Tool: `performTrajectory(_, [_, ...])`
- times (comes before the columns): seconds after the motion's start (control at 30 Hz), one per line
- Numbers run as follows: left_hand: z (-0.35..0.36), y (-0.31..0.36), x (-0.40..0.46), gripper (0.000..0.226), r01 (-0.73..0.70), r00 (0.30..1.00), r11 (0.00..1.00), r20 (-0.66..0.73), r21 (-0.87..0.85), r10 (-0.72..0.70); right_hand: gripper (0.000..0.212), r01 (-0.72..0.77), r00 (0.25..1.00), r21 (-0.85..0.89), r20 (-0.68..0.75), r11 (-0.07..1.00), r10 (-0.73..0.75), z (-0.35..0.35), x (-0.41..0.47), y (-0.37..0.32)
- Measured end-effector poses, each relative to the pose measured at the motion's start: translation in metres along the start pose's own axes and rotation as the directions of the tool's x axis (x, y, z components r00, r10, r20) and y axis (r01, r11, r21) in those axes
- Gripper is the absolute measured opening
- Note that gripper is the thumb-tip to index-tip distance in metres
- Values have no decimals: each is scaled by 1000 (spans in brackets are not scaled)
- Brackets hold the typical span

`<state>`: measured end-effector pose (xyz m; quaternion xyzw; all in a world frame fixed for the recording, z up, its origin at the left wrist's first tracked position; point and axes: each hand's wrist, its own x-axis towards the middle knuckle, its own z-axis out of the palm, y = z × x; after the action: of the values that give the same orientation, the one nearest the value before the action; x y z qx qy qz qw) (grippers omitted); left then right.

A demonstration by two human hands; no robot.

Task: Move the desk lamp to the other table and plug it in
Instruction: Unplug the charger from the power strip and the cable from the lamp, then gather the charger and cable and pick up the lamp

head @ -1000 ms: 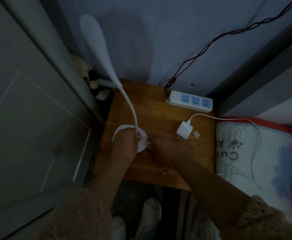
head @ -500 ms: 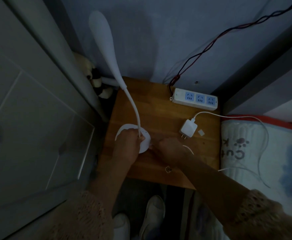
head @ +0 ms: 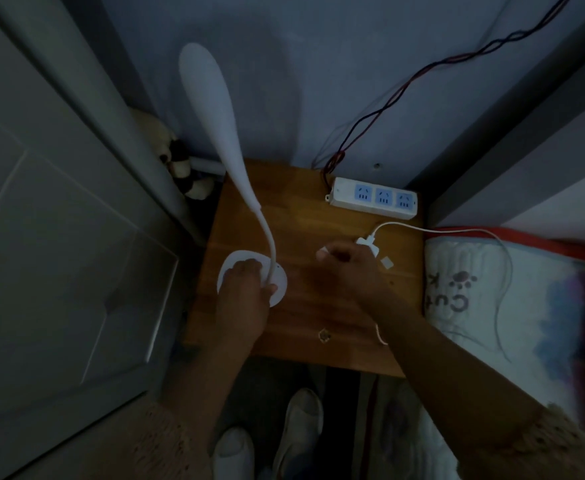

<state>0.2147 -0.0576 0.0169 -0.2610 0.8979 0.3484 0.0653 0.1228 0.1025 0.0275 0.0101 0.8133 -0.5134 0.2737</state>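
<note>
Left hand (head: 246,292) grips the round base of the white lamp (head: 214,126) on the wooden table (head: 311,320), right hand (head: 349,268) pinches a small white plug beside the charger (head: 367,241), glossy power strip (head: 374,201) behind against the wall.

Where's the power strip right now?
In the head view, the power strip lies at the wooden table's far right corner against the wall, just beyond the white adapter by the right hand.
</note>
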Motion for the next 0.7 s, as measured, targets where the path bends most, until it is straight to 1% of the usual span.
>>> performTrajectory(0.03, [-5, 0, -7, 18, 27, 999, 1000, -20, 13, -27, 5, -23, 1000, 65, -19, 998, 25, -5, 0, -5])
performTrajectory(0.07, [-8, 1, -12, 15, 67, 998, 997, 2, 42, -67, 5, -47, 998, 110, -35, 993, 51, -11, -1, -11])
performTrajectory(0.13, [-8, 6, -23, 16, 109, 985, 990, 124, 89, -120, 8, -94, 994, 181, -40, 979, 103, -22, -2, -23])
performTrajectory(0.17, [-5, 9, -28, 17, 106, 975, 992, 189, 68, -117, 12, -118, 992, 221, -23, 968, 126, -27, -1, -28])
performTrajectory(0.23, [3, 24, -34, 15, 94, 955, 995, 287, -45, -78, 21, -126, 992, 254, 17, 959, 126, -38, -1, -40])
performTrajectory(0.3, [14, 46, -35, 9, 122, 942, 965, 334, -233, -39, 23, -95, 995, 198, 51, 976, 87, -51, 0, -49])
performTrajectory(0.37, [20, 66, -29, 7, 154, 939, 915, 345, -372, -18, 21, -75, 994, 130, 85, 989, 65, -56, 2, -54])
performTrajectory(0.4, [22, 75, -24, 6, 155, 941, 900, 338, -406, -10, 22, -77, 993, 120, 102, 990, 65, -57, 3, -55])
performTrajectory(0.47, [30, 90, -15, 14, 154, 940, 888, 341, -434, 3, 22, -92, 989, 133, 127, 987, 75, -62, 7, -54])
performTrajectory(0.5, [32, 92, -11, 18, 168, 940, 875, 342, -454, -3, 18, -90, 988, 156, 137, 984, 69, -64, 8, -53])
performTrajectory(0.57, [36, 95, -6, 24, 237, 936, 805, 349, -544, -40, 9, -61, 993, 172, 108, 983, 43, -72, 13, -43])
performTrajectory(0.6, [38, 94, -4, 26, 280, 933, 761, 353, -586, -71, 10, -21, 998, 86, 68, 996, 15, -79, 16, -34])
performTrajectory(0.63, [39, 93, -1, 27, 312, 931, 722, 350, -618, -103, 15, 31, 999, -91, 31, 995, -29, -86, 20, -24])
performTrajectory(0.67, [41, 91, 3, 26, 329, 931, 704, 340, -629, -132, 21, 84, 996, -332, 30, 939, -79, -93, 24, -11])
performTrajectory(0.7, [45, 88, 7, 25, 339, 932, 703, 325, -625, -161, 28, 142, 990, -573, 74, 807, -122, -98, 29, 4])
